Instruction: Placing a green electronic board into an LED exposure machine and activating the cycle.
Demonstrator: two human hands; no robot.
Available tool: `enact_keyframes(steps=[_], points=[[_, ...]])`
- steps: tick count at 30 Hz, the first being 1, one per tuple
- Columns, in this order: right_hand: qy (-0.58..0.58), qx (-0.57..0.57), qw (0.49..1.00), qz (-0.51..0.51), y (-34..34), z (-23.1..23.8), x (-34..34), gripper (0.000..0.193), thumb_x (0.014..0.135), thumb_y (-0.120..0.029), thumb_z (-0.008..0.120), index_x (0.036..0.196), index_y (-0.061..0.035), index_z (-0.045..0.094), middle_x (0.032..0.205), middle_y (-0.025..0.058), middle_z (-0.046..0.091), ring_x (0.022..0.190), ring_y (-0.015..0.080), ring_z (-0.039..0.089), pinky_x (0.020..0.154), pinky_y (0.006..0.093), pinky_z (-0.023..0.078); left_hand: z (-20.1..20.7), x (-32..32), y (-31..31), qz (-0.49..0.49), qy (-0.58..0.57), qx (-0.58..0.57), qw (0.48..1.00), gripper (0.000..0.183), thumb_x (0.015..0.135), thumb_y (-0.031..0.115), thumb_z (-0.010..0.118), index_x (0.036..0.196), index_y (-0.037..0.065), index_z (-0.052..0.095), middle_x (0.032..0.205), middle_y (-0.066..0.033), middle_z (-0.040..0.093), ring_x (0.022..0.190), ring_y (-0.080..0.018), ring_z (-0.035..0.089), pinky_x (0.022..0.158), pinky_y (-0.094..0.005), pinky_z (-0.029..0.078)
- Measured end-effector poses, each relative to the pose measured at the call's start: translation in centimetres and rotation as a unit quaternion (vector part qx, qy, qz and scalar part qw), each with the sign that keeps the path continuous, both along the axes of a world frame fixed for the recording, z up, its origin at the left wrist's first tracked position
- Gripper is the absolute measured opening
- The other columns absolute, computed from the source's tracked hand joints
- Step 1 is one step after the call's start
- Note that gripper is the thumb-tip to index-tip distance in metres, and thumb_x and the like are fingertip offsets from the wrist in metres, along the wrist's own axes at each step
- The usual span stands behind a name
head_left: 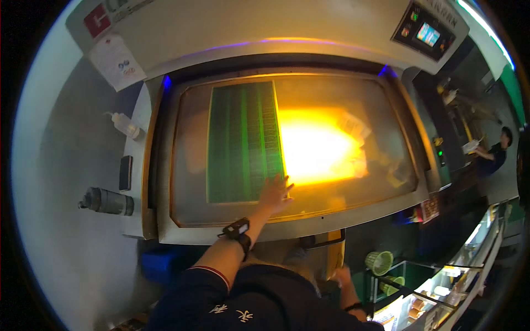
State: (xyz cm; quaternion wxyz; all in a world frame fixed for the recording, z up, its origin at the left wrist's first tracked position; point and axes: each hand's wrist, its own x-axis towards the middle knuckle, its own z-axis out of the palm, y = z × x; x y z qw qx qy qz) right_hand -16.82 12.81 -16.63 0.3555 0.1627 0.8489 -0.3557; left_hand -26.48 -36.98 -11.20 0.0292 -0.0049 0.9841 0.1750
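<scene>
As the green panel (229, 140) lies flat on the machine's bed (190, 182), left of a bright glow (317, 146), the left hand (273, 194) probably rests at its near right corner to steady it — fingers spread, arm slanting inward. The right hand (342, 276) hangs low near a yellow bar (335, 248); whether it grips anything, I cannot tell.

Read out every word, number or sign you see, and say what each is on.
I won't copy wording, but here's where it stands:
Machine hood: red logo and lettering.
Paper sheet: round marks; print too small to read.
Screen: too blurred to read.
Dark shirt: white characters.
</scene>
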Motion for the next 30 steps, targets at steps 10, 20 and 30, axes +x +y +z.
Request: enact_keyframes(steps=[10,20,30], points=[[0.124,-0.273,0.791,-0.533,7.7,5.7,21.0,0.038,0.069,0.001,0.048,0.105,-0.0038,0.058,0.093,0.0110,0.059,0.087,0.0294,0.063,0.075,0.0441,0.055,2.3,16.7,-14.2,0.169,-0.021,-0.094,0.981,0.066,0.096,0.061,0.041,0.155,0.030,0.032,0.164,-0.0039,0.020,0.152,-0.0353,0.011,0.117,-0.0658,0.003],[0.232,0.040,0.963,0.134,-2.4,20.8,-3.1,0.047,0.076,-0.007,0.063,0.123,-0.0023,0.063,0.099,0.0196,0.071,0.093,0.0325,0.070,0.082,0.0403,0.053,5.4,15.5,-11.2,0.188,-0.091,0.055,0.976,0.089,0.087,0.068,0.053,0.158,0.022,0.023,0.166,-0.0076,0.011,0.151,-0.0402,0.009,0.117,-0.0640,0.011],[0.380,-0.001,0.656,0.652,-27.7,15.6,-12.1,0.056,0.088,-0.015,0.060,0.142,-0.0224,0.050,0.144,-0.0003,0.055,0.129,0.0277,0.054,0.107,0.0482,0.043,10.2,19.5,-6.9,0.138,-0.284,0.033,0.948,0.076,0.088,0.028,0.063,0.155,0.016,0.029,0.156,-0.0075,0.038,0.139,-0.0455,0.037,0.111,-0.0646,0.029]])
